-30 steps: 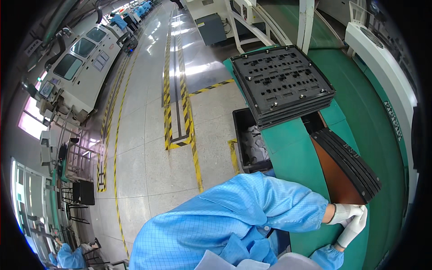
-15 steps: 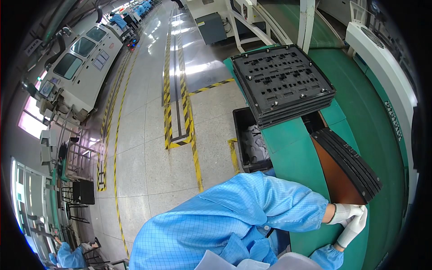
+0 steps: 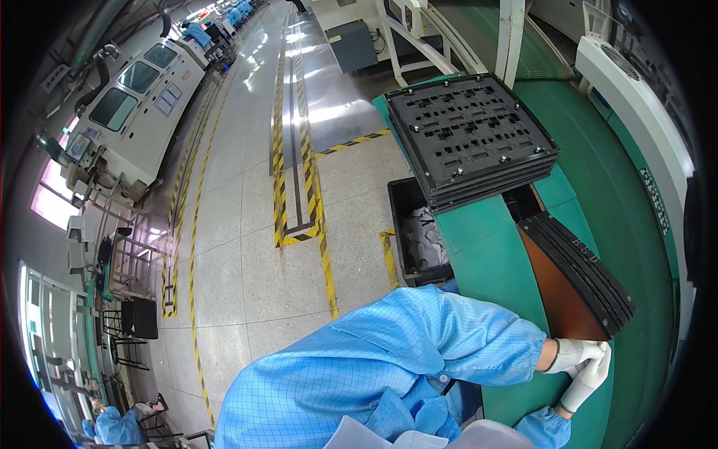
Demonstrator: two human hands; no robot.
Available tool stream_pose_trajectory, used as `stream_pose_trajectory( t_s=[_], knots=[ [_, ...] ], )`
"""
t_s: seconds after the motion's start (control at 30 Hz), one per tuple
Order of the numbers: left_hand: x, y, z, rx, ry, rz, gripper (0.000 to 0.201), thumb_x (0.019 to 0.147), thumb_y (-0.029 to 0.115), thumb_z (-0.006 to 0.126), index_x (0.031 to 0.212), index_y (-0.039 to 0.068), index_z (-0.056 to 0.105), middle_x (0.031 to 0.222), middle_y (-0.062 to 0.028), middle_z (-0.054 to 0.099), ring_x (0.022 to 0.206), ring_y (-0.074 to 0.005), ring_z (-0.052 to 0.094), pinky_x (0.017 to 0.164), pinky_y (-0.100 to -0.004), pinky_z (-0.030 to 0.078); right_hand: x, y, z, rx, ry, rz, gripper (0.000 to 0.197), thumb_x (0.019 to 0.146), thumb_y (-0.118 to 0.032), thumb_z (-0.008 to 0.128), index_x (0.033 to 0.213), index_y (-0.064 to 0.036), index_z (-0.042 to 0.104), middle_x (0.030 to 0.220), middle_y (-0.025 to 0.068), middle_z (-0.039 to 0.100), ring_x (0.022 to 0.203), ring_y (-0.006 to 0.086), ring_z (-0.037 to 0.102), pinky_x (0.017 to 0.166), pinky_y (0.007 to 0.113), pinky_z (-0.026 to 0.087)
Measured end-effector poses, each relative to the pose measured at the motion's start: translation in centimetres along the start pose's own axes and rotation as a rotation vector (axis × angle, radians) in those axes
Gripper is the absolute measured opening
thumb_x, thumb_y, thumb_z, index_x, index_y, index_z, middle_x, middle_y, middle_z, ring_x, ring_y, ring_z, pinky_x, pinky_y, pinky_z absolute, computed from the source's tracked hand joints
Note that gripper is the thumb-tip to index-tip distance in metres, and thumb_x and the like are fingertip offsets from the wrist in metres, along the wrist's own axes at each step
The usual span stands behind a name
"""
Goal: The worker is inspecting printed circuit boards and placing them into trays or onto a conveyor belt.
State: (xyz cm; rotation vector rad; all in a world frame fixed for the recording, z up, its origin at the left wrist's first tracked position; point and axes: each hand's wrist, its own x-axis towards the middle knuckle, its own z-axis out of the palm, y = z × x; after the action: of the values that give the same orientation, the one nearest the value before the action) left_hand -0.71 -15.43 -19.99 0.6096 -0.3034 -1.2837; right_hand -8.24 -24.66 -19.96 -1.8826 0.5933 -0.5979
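My left hand (image 3: 576,354) and my right hand (image 3: 589,380), both in white knit gloves, meet at the right edge of the green work surface (image 3: 486,247). They overlap, so their fingers blend together and nothing held can be made out. Just above them is the near corner of a stack of black boards (image 3: 587,277), beside a brown panel (image 3: 557,288). My left hand is close to that corner; whether it touches I cannot tell. Farther off on the green surface lies a stack of black trays (image 3: 471,135) with cut-out slots and small metal studs in the top one.
A black bin (image 3: 401,236) with crumpled whitish pieces stands on the floor left of the work surface. On the right runs a green belt-like strip (image 3: 636,224) beside a white machine housing (image 3: 643,97). Yellow-black tape (image 3: 325,277) marks the floor. Far lower left sits another person (image 3: 120,426).
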Motion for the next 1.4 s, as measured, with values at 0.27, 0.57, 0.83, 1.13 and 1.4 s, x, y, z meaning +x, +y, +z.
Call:
stream_pose_trajectory(
  t_s=[0.27,0.57,0.83,1.13,1.4],
  knots=[
    [-0.6,0.9,0.5,0.026,0.033,-0.004,0.033,0.09,0.029,0.049,0.113,0.005,0.052,0.11,-0.0144,0.059,0.106,-0.0244,0.058,0.092,-0.0385,0.046,0.2,-0.1,0.0,0.015,0.006,0.016,0.027,0.101,-0.016,0.039,0.11,0.0064,0.051,0.087,0.0066,0.054,0.08,0.0113,0.051,0.072,0.024,0.045],
    [-1.0,0.9,0.5,-0.001,-0.005,0.012,0.034,0.09,0.03,0.05,0.114,0.006,0.052,0.112,-0.0136,0.058,0.109,-0.0247,0.057,0.093,-0.0392,0.047,0.1,0.1,-0.1,0.014,0.018,0.016,0.028,0.1,-0.016,0.039,0.113,0.006,0.051,0.088,0.0071,0.055,0.08,0.0117,0.053,0.072,0.024,0.045],
    [-0.5,0.4,0.3,-0.01,0.01,0.003,0.038,0.089,0.031,0.051,0.117,0.006,0.052,0.115,-0.0141,0.058,0.111,-0.0255,0.057,0.094,-0.0386,0.046,0.2,0.4,-0.2,0.018,0.006,0.018,0.026,0.1,-0.014,0.039,0.112,0.0053,0.052,0.087,0.0065,0.054,0.079,0.0109,0.052,0.071,0.023,0.045],
    [-0.5,0.6,0.3,0.018,0.01,0.004,0.039,0.089,0.032,0.051,0.118,0.006,0.051,0.114,-0.014,0.058,0.11,-0.025,0.057,0.094,-0.039,0.047,0.4,0.7,-0.3,-0.015,0.015,-0.002,0.027,0.1,-0.015,0.04,0.113,0.0059,0.052,0.087,0.0067,0.055,0.079,0.0112,0.052,0.071,0.024,0.046],
    [-0.9,0.8,0.4,0.028,0.027,-0.004,0.04,0.09,0.033,0.05,0.119,0.006,0.05,0.114,-0.0139,0.058,0.11,-0.0252,0.058,0.093,-0.0397,0.047,0.4,1.0,-0.5,-0.012,-0.003,0.001,0.03,0.1,-0.015,0.04,0.117,0.0073,0.051,0.093,0.0086,0.058,0.084,0.0127,0.055,0.074,0.024,0.046]
  ],
)
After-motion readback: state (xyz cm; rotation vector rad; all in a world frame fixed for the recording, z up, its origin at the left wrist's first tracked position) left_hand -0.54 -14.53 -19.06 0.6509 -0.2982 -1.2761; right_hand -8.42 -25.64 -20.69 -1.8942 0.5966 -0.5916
